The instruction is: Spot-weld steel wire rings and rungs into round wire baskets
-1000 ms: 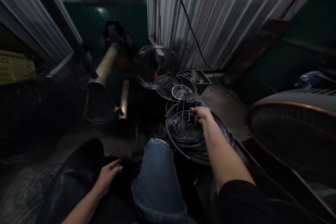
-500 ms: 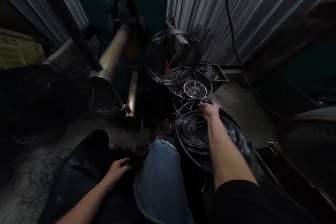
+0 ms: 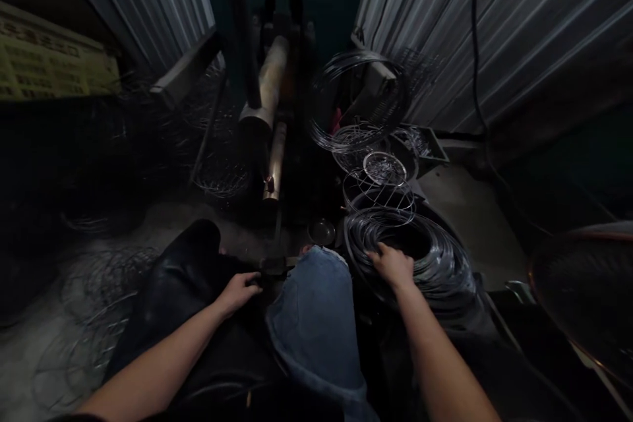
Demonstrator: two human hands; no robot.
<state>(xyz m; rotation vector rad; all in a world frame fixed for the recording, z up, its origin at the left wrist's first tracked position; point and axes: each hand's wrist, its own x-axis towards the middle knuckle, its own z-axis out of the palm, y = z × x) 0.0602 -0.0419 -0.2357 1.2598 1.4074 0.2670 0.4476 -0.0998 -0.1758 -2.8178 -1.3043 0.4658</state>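
My right hand [image 3: 393,265] is over a thick stack of grey wire rings [image 3: 442,260] at the right of my knees. Its fingers are bent down onto the stack's near-left inner edge and look closed on a wire ring, though the fingertips are partly hidden. Just beyond it, a round wire frame with cross bars [image 3: 383,188] leans over the stack's far side, apart from the hand. By my dark-clad thigh, my left hand [image 3: 240,291] hangs loosely with its fingers stretched out and nothing in them.
In front stands a machine with a thick brass-coloured arm [image 3: 271,72] and a thinner lower one [image 3: 275,168]. A hoop of wire [image 3: 321,135] hangs right of it. Small metal pieces fill a round dish [image 3: 384,169]. Wire frames [image 3: 106,283] lie on the left floor; a yellow crate [image 3: 54,62] stands behind.
My right hand has moved from the edge of the cross-barred frame back and down to the wire rings. The view has turned left; my left hand stays by the thigh.
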